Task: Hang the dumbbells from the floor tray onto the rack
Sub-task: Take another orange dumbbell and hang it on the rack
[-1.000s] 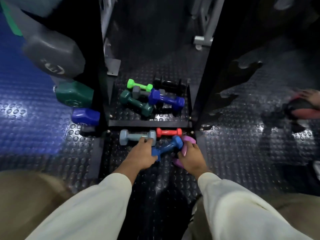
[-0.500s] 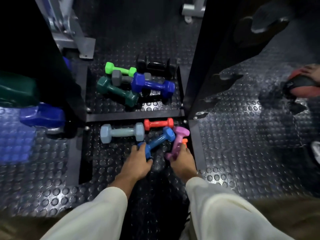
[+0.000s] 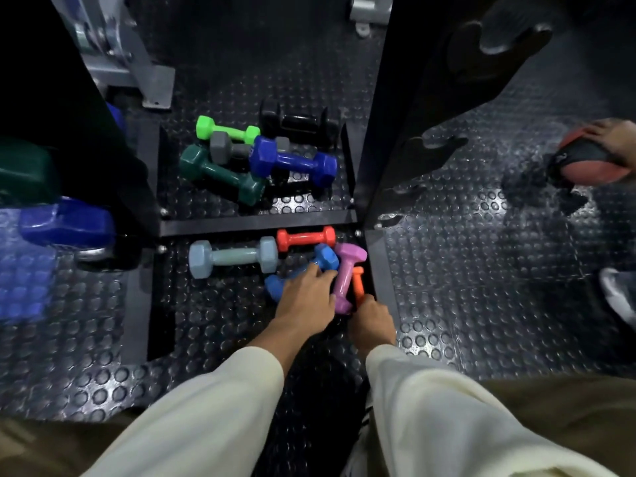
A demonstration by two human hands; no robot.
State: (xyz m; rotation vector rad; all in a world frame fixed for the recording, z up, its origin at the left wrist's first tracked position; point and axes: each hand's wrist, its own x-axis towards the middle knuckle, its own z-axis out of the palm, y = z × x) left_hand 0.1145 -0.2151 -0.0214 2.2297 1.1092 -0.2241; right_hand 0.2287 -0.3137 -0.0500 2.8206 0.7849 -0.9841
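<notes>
The floor tray (image 3: 378, 270) sits between the black rack uprights (image 3: 413, 132). In its near section lie a pale blue-grey dumbbell (image 3: 234, 258), a red one (image 3: 306, 237), a small blue one (image 3: 325, 258), a pink one (image 3: 346, 277) and a thin orange one (image 3: 358, 280). My left hand (image 3: 304, 297) lies over the small blue dumbbell's handle with fingers curled on it. My right hand (image 3: 373, 318) grips the near end of the orange dumbbell, beside the pink one.
The tray's far section holds bright green (image 3: 227, 130), grey (image 3: 229, 148), dark green (image 3: 223, 175), royal blue (image 3: 292, 161) and black (image 3: 299, 123) dumbbells. A blue dumbbell (image 3: 65, 222) and a green dumbbell (image 3: 24, 173) hang on the left. Another person's hand holds a red ball (image 3: 592, 156) at right.
My left hand moved right from the pale blue-grey dumbbell onto the small blue one. My right hand slid from the pink dumbbell to the orange one. The view tilted down and left.
</notes>
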